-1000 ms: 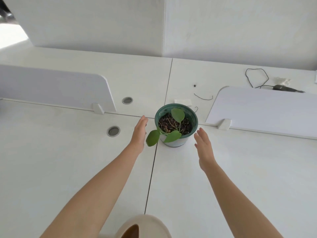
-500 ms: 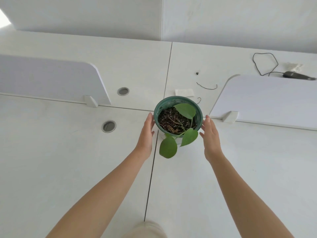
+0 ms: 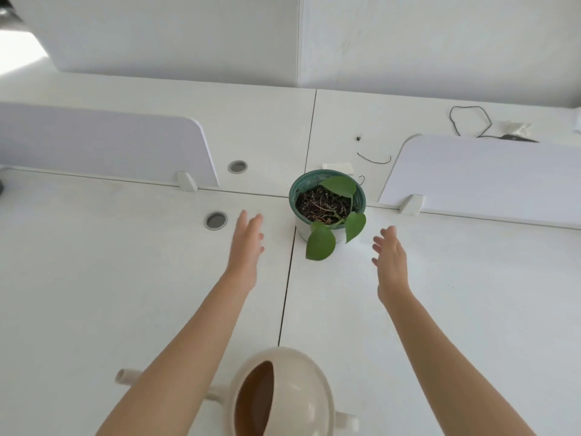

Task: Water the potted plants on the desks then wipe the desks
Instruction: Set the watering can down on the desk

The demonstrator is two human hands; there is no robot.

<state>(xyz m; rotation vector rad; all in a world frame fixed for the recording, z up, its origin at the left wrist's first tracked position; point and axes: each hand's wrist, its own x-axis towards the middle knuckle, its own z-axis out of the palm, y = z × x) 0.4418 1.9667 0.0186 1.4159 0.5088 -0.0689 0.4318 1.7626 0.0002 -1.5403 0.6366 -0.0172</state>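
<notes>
A green potted plant (image 3: pixel 327 202) with dark soil and three broad leaves stands on the white desk (image 3: pixel 125 294), at the seam where the desks meet. My left hand (image 3: pixel 246 243) hovers to the pot's left, fingers apart, clear of it. My right hand (image 3: pixel 391 262) hangs open to its right, also apart from it. A cream watering can (image 3: pixel 283 394) sits at the near edge between my forearms, its spout pointing left under my left arm.
Two low white divider panels (image 3: pixel 103 143) (image 3: pixel 490 174) stand left and right behind the pot. Round cable holes (image 3: pixel 215 220) (image 3: pixel 237 167) sit left of my left hand. A black cord (image 3: pixel 468 121), a dark tool and crumpled paper lie far right.
Both hands held the pot's sides half a second ago; they have let go and drawn back and outward. The pot stands on the desk, its leaves turned toward me.
</notes>
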